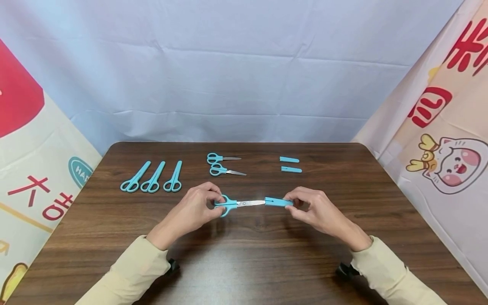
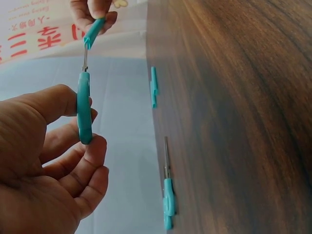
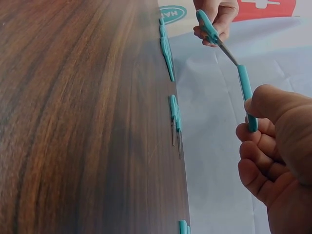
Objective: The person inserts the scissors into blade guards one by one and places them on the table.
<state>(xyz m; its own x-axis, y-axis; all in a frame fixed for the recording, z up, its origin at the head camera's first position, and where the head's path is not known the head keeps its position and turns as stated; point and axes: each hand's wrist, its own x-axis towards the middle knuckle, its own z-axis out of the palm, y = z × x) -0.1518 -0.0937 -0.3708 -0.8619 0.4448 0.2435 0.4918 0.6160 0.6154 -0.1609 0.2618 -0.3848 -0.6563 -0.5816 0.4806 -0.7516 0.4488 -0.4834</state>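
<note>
Head view, centre of the frame: the scissors (image 1: 229,205) are held up off the table (image 1: 244,262), blades (image 1: 250,203) pointing right and together, tips at the mouth of a cap (image 1: 276,202). Whether the tips are just inside or only touching, I cannot tell. The left hand (image 1: 198,205) pinches the handles; the right hand (image 1: 315,208) pinches the cap near its far end, thumb against the fingers. In the right wrist view, the cap meets the blades at a slight angle.

The step in hand looks to be working cap and blades along each other; which way is not clear. Either way, I would straighten that bend first, so that the tips run down the middle and don't catch on the rim. A light squeeze on the handles should stop the blades spreading. Move the cap slowly along their line without twisting, fingers well back from the mouth.

Upper middle, two bare pairs (image 1: 223,170) lie close together; upper right of centre, two loose caps (image 1: 291,169); left of centre, three capped pairs (image 1: 156,173) stand in a row, points toward the top.
</note>
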